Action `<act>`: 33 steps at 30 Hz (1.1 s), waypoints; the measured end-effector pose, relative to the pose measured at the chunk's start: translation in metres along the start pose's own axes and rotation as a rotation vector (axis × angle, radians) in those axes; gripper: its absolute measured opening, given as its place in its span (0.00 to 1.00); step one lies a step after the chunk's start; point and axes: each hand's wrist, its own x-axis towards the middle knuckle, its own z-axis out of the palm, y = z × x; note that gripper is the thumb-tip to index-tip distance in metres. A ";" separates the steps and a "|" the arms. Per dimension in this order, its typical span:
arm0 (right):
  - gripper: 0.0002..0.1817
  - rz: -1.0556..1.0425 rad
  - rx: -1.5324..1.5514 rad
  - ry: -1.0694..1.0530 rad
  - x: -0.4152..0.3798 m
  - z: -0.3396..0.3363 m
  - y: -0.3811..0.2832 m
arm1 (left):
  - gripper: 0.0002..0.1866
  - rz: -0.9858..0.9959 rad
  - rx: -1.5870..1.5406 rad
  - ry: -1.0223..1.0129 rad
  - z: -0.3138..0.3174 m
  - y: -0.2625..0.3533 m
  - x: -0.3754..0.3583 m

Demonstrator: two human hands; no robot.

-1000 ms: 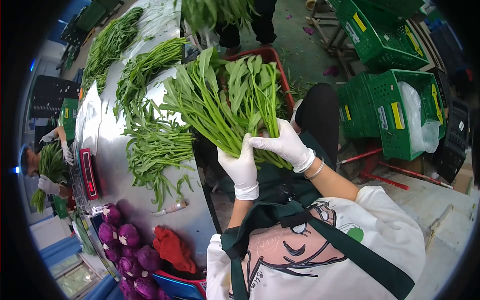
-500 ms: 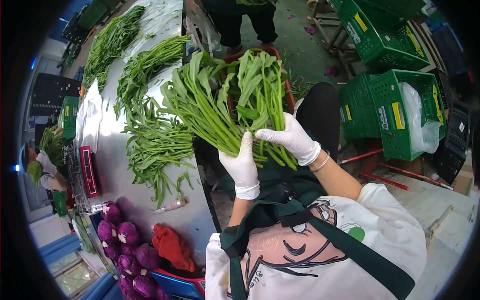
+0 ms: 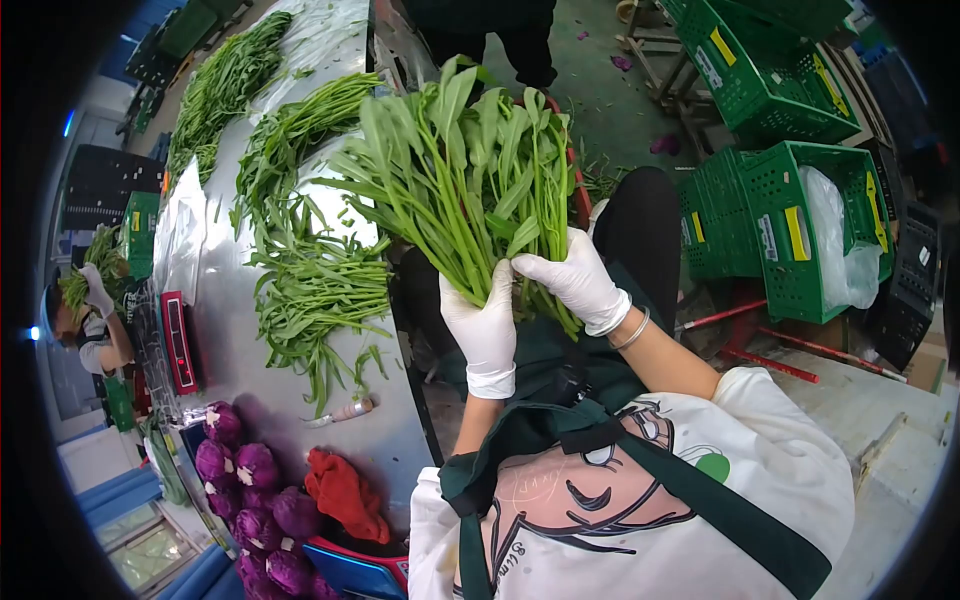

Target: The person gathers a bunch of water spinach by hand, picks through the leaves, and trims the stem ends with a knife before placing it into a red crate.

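Both hands wear white gloves. My left hand is closed round the stems of a bunch of leafy greens, which fans up and to the left. Close beside it, my right hand grips the stems of a second bunch, with leaves pointing away from me. The two bunches touch and overlap in the middle. A red container shows partly behind them. More greens lie on the metal table to the left, near a small knife.
Purple cabbages, a red cloth and a blue scale are at the lower left. Green crates stand at the right. A person in dark trousers stands ahead; a co-worker at far left holds greens.
The left bunch has swung more upright and toward the right one, with its leaves raised. Both hands have shifted slightly. The co-worker at the far left has moved their greens and arm.
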 end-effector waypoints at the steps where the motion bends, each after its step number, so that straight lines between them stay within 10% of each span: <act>1: 0.13 0.011 -0.004 0.004 -0.001 0.000 -0.002 | 0.21 0.019 -0.011 0.002 0.001 -0.003 0.000; 11: 0.13 0.151 -0.177 -0.154 0.008 -0.028 -0.012 | 0.17 -0.047 0.080 0.019 -0.009 -0.002 -0.002; 20: 0.14 0.176 -0.077 -0.292 0.006 -0.022 -0.024 | 0.13 0.327 0.557 0.194 -0.016 0.002 0.016; 31: 0.15 0.245 -0.306 -0.313 -0.001 -0.032 -0.041 | 0.13 0.274 0.304 0.286 -0.032 0.005 0.042; 33: 0.12 -0.062 -0.410 -0.204 0.004 -0.046 -0.023 | 0.13 0.227 0.175 0.325 -0.035 0.014 0.049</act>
